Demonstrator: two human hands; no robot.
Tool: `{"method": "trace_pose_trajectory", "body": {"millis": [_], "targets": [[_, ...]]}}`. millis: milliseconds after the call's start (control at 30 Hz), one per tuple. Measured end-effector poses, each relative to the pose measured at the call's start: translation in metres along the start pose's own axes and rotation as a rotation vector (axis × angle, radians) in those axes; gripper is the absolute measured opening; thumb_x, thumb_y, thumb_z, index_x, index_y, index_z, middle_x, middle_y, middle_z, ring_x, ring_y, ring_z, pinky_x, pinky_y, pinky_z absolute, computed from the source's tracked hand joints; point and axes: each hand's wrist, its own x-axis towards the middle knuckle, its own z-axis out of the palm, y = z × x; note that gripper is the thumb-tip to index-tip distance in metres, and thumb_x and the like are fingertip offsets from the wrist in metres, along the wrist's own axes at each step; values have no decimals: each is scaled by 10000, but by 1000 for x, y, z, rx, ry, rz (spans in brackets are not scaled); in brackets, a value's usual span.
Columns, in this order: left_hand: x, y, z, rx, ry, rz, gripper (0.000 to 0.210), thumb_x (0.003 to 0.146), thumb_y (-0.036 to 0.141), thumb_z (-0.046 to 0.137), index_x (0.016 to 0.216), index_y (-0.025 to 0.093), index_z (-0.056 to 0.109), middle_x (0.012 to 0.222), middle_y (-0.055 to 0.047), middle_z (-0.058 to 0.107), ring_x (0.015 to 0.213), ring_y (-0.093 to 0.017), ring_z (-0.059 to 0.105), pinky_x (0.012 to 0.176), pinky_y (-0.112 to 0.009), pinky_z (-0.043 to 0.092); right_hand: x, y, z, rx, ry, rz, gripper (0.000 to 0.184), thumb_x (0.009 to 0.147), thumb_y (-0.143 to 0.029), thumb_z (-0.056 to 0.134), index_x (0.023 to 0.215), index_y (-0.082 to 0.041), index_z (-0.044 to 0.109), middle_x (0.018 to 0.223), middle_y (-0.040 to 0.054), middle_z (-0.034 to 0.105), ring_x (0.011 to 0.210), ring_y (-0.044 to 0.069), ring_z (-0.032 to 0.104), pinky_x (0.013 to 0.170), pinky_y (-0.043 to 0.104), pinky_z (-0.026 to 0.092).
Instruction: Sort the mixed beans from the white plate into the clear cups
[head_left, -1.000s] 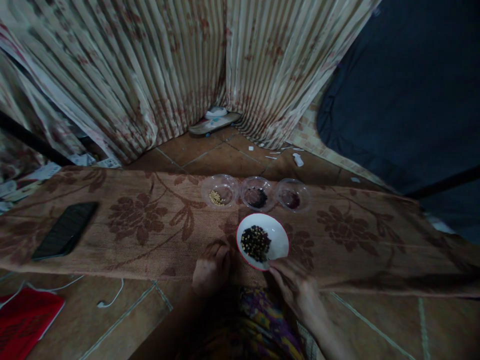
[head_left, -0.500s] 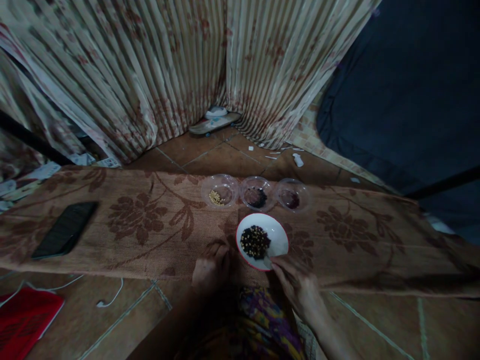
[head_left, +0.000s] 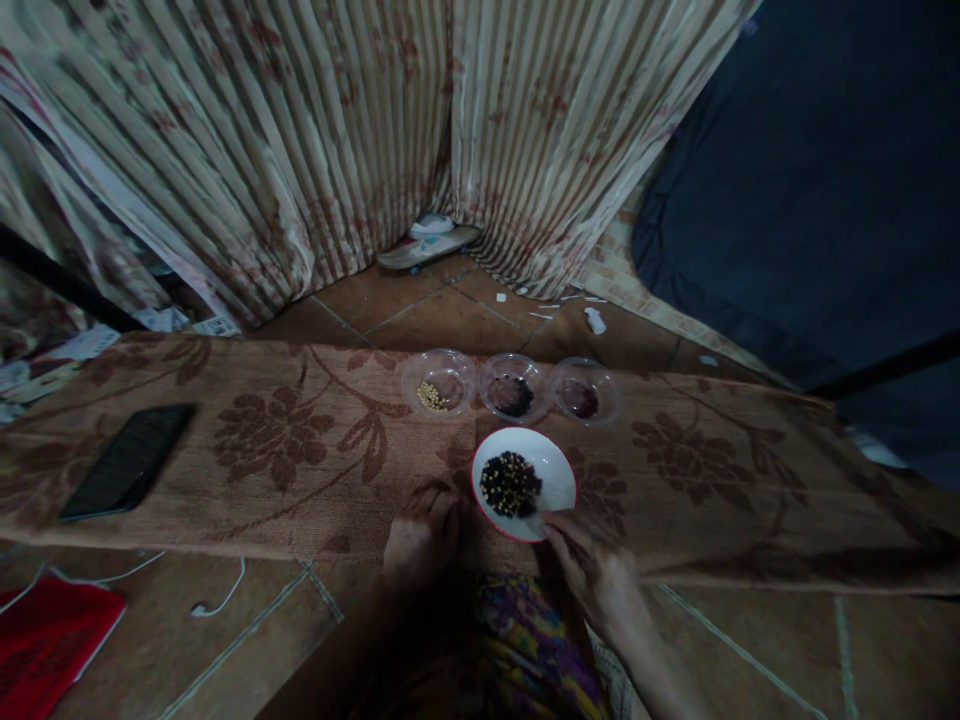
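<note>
A white bowl with a red rim (head_left: pixel 556 478) stands on the cloth in front of me. On its left side lies a heap of mixed dark and pale yellow beans (head_left: pixel 510 484). My right hand (head_left: pixel 596 565) is at the bowl's near right edge, its thumb and fingers pinched over the rim; what is between them is too dim to make out. My left hand (head_left: pixel 421 535) rests curled on the cloth left of the bowl, holding nothing visible. Behind the bowl stand three clear cups: one with yellow beans (head_left: pixel 430 396), one with black beans (head_left: pixel 516 397), one with dark red beans (head_left: pixel 585 402).
A brown flowered cloth (head_left: pixel 277 500) covers the long bench. A black phone (head_left: pixel 127 460) lies at its left. On the tiled floor are a red bag (head_left: pixel 56 645), a white cable and a skateboard (head_left: pixel 427 250) by the striped curtain (head_left: pixel 360 130).
The pale bit showing at my right fingertips inside the bowl is harder to see now. Both hands, the bowl and the cups stay nearly where they were.
</note>
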Motion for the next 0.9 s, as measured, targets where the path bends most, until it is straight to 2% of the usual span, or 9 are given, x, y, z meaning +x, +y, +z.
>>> {"method": "trace_pose_trajectory", "body": {"millis": [167,300,433,900], "targets": [[0,1,-1,24,1,-6,160,938,223,438,858,217,576,826,-34,622,787,-158,589,699,-276,489,1,-13,-7,109,-10,24,159,938,-273,545,963,-219,692,904,64,732,845,193,691,761,320,572],[1,2,-1,16,0,-7,164,937,220,434,840,214,567,813,-32,617,787,-157,585,695,-273,486,3,3,-12,51,126,116,182,922,-330,562,948,-227,710,921,65,744,860,208,703,759,330,576],[0,1,-1,19,4,-2,130,925,211,459,875,218,579,813,-30,617,767,-155,582,680,-273,481,5,18,-10,33,142,169,229,921,-375,548,942,-228,723,927,65,748,837,207,710,732,324,581],[0,1,0,44,13,-1,137,918,192,456,867,216,581,822,-33,624,769,-152,587,689,-269,490,2,26,2,-15,164,146,236,921,-384,553,953,-231,731,933,68,747,860,218,707,758,347,574]]}}
